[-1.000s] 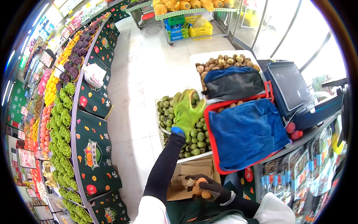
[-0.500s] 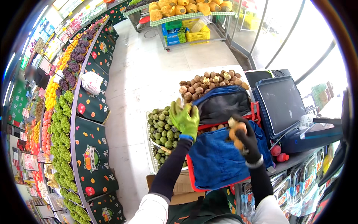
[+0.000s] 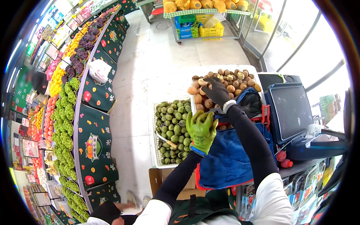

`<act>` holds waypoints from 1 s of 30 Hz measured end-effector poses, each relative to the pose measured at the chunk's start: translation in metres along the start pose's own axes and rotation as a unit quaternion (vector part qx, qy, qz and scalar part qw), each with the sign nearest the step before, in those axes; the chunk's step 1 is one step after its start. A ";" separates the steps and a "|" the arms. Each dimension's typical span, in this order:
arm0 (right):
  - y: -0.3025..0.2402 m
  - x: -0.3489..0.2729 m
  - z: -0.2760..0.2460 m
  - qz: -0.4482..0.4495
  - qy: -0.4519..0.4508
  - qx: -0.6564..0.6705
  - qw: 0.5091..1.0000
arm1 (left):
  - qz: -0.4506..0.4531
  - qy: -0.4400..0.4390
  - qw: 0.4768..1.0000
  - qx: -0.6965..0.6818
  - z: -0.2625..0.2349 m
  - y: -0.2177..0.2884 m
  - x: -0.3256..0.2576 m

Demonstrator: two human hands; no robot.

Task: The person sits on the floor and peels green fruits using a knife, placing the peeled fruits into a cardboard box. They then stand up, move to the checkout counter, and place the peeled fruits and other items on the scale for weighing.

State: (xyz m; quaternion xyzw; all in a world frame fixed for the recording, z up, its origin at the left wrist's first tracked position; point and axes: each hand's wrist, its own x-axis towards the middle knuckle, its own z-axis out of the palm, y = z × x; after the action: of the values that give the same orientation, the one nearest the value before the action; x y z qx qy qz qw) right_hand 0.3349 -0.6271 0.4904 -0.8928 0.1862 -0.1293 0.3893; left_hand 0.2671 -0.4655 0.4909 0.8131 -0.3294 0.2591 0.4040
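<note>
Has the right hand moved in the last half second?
Yes. Against the blue cloth, which it was above, the right hand has gone forward and left, and is now over the brown walnuts.

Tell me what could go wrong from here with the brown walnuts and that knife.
A nut could roll away: pale brown walnuts are at the fingers of the dark-gloved right hand, right by the left edge of the white crate, so one might drop outside it.

A cut is possible too: the knife lies loose on the green-husked walnuts, blade bare, and the green-gloved left hand is just to its right.
</note>
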 end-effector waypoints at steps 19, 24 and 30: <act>-0.002 -0.093 -0.024 -0.217 0.123 -0.154 0.956 | -0.435 0.107 0.877 -0.175 0.024 -0.075 -0.021; -0.043 -0.073 0.043 -0.287 0.053 -0.165 0.942 | -0.543 0.129 0.828 -0.044 -0.036 -0.145 -0.185; -0.016 -0.005 0.219 -0.160 -0.064 -0.177 0.969 | -0.603 -0.137 0.764 0.184 -0.085 -0.208 -0.291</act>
State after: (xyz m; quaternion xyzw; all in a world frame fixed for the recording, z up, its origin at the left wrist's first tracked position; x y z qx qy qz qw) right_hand 0.4164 -0.4737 0.3567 -0.9720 0.0355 -0.0974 0.2108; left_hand 0.2200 -0.2055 0.2359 0.9298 0.2304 -0.0967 0.2702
